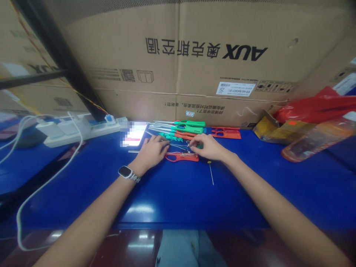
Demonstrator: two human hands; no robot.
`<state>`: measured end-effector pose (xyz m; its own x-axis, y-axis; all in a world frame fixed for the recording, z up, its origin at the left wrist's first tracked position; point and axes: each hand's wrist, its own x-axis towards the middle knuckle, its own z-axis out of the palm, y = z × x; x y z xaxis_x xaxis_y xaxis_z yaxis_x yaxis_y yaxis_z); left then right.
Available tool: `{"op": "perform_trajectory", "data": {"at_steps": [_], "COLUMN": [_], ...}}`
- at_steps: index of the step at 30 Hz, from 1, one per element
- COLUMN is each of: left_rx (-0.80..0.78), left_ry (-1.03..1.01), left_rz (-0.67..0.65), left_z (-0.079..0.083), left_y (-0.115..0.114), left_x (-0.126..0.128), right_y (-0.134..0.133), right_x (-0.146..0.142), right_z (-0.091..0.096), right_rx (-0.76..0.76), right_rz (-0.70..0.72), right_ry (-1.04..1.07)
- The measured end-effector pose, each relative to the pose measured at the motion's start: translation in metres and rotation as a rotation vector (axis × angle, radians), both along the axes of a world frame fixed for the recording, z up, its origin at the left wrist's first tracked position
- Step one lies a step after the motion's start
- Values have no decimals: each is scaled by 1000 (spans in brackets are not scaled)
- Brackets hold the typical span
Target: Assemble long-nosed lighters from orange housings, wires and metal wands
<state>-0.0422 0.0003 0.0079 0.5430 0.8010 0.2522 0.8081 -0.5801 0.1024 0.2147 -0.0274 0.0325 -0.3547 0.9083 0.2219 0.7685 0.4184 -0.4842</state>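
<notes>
My left hand [152,152], wearing a watch [128,172], lies bent over the metal tube of an opened orange lighter shell [182,157]. Its thumb and fingertips come together, but what they hold is hidden. My right hand [208,146] pinches at the end of thin wires [179,146] above the shell's handle end; the tiny part there is too small to name. Just behind the hands are small teal plastic pieces [172,137]. Beyond them lie long-necked green lighters [190,126] and an orange one [185,135], their metal tubes pointing left.
Red shell pieces [226,132] lie at back right. A thin rod with a yellow end [210,172] is nearer me. A lit phone [135,134] and a power strip [83,131] with white cables stand left. A plastic bottle [317,137] lies right; a large carton [178,66] walls the back.
</notes>
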Motion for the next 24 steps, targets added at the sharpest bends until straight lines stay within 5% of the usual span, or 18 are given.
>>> {"op": "perform_trajectory", "data": {"at_steps": [5,11,24], "left_rx": [22,10,-7], "left_ry": [-11,-68,-600], "left_rz": [-8,-29,-265], "left_z": [2,7,15], "left_y": [-2,-7,-23], "left_x": [2,5,15], "right_y": [25,41,4], "right_x": [-9,-25,-13], "right_z": [14,30,29], "right_rx": [82,-65,-498], "right_rz": [-182,-87,23], "right_ry": [-162,-465,709]}}
